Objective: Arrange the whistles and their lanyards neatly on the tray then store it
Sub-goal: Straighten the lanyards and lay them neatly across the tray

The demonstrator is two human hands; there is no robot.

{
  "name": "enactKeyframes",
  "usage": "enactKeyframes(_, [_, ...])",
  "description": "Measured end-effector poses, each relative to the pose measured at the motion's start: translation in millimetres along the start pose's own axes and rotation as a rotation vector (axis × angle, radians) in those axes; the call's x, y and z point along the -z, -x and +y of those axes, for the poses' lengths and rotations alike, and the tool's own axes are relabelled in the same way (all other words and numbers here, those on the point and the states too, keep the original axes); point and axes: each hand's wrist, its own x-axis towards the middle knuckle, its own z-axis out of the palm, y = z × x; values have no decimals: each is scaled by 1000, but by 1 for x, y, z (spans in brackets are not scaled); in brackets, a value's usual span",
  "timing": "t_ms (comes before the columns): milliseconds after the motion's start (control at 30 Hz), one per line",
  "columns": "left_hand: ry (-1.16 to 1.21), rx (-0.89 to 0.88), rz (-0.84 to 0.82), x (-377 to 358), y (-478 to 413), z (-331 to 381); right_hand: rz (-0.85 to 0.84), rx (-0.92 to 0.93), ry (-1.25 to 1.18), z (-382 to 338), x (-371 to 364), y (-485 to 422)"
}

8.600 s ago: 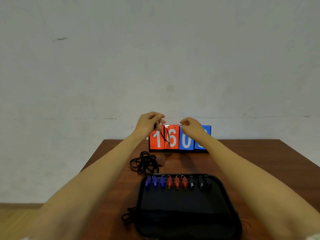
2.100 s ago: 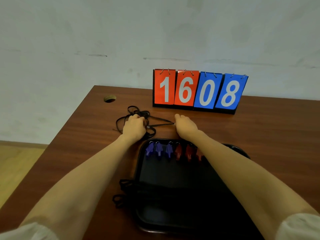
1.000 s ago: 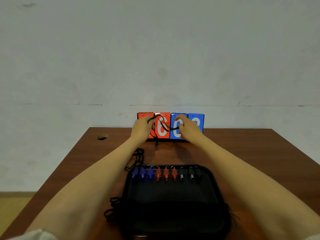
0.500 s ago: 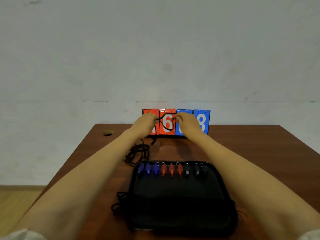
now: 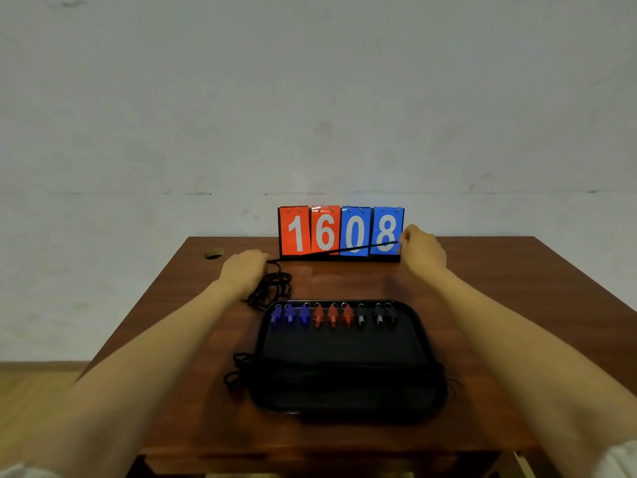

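Observation:
A black tray (image 5: 427, 336) lies on the wooden table. Along its far edge stands a row of whistles (image 5: 332, 315): blue on the left, red in the middle, black on the right. Black lanyards laid across the tray's near part spill over its left rim (image 5: 238, 372). One black lanyard (image 5: 348, 250) is stretched taut between my hands. My left hand (image 5: 243, 270) pinches its left end, my right hand (image 5: 420, 251) pinches its right end. A tangled pile of lanyards (image 5: 270, 291) lies on the table under my left hand.
A flip scoreboard (image 5: 339, 232) reading 1608 stands at the table's far edge against the white wall, just behind the stretched lanyard. A round cable hole (image 5: 213, 253) is at the far left corner. Wooden floor shows left of the table.
My hands have moved apart, left hand down and left, right hand out to the right. The lanyard that hung looped between them is now pulled straight in front of the scoreboard.

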Motion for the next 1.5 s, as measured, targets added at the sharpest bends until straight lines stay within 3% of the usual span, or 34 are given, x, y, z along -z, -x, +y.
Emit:
enactKeyframes(167, [-13,39,-67,-13,40,-3,-6,-29,54,26,8,29])
enactKeyframes(333, [-75,68,-23,-39,72,-6,-70,-121,53,56,4,62])
enactKeyframes(567, [341,138,-74,-61,113,5,-154,-247,-45,91,-8,105])
enactKeyframes(800, [487,245,22,-71,138,14,-225,-245,-124,114,-11,138])
enactKeyframes(1167, [388,269,63,-86,156,10,-318,-188,-86,122,-20,163])
enactKeyframes(1500, [350,261,68,-88,160,10,-292,-145,64,116,-23,168])
